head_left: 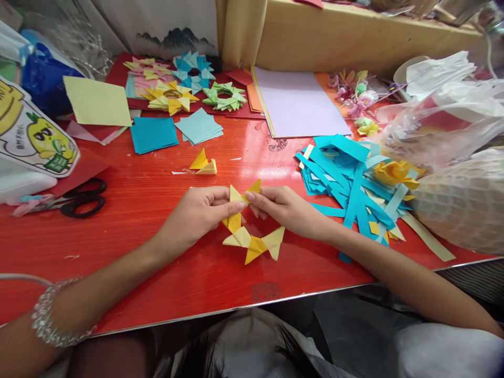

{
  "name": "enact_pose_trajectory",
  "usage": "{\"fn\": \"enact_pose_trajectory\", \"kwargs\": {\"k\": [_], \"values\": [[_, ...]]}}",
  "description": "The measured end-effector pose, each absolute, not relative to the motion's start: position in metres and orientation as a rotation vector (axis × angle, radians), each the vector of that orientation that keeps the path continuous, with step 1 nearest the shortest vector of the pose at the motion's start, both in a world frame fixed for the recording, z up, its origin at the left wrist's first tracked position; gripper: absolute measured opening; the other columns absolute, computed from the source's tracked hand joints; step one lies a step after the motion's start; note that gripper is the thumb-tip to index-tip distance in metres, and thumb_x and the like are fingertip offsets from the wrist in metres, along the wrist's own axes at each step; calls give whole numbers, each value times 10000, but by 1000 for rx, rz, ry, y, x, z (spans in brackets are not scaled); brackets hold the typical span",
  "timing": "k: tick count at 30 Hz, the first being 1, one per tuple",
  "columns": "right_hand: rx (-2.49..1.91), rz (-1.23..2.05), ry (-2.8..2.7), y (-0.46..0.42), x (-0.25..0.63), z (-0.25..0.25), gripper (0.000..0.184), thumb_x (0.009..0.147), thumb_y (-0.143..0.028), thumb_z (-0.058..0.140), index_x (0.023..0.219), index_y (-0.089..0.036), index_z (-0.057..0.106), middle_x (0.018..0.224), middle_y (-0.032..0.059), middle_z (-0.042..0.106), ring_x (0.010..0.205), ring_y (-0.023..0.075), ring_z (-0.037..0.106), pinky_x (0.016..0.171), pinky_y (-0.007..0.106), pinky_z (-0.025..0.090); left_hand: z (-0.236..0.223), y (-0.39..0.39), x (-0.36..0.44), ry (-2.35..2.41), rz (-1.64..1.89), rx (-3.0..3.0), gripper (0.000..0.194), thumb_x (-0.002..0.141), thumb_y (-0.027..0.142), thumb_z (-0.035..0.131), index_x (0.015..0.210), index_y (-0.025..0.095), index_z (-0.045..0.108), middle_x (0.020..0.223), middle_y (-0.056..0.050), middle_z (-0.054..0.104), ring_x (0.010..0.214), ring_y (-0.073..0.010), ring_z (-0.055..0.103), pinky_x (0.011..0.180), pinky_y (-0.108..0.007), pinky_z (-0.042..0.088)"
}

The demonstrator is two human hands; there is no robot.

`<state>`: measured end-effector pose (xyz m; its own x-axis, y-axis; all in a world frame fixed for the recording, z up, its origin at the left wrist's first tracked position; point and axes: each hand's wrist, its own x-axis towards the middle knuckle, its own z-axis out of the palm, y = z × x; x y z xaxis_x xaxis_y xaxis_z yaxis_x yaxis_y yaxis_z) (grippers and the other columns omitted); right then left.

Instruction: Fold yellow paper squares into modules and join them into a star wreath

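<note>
Between my two hands is a partly ringed chain of folded paper pieces (256, 247), pale and deep yellow by turns, curving down toward me. My left hand (205, 210) pinches its upper left part, thumb on a pale piece. At the top, my right hand (281, 205) grips a deep yellow piece against it; the right fingertips are partly hidden. Just beyond the hands lie two loose folded pieces, a deep yellow one (199, 159) and a pale one (208, 167). Finished paper star rings stand farther back, among them a yellow one (170, 97) and a green one (224, 98).
Blue paper squares (153, 134) and light blue squares (200, 126) lie behind. Black-handled scissors (83, 198) rest at left. Blue paper strips (342, 178) are heaped at right, beside a netted foam bundle (460, 205). Lilac sheets (297, 102) lie at the back.
</note>
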<state>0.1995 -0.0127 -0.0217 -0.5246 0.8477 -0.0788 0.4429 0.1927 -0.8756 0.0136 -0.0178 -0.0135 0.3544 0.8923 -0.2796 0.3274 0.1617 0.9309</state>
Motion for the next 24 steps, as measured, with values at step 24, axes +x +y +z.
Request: {"fn": "enact_pose_trajectory", "kwargs": {"k": [24], "values": [[-1090, 975, -2077, 58, 172, -29, 132, 872, -294, 464, 812, -178, 445, 759, 0, 550, 666, 112, 569, 575, 245, 443, -16, -15, 6, 1083, 868, 1466, 195, 763, 349, 656, 812, 204, 535, 753, 10, 653, 650, -127, 607, 578, -221, 435]]}}
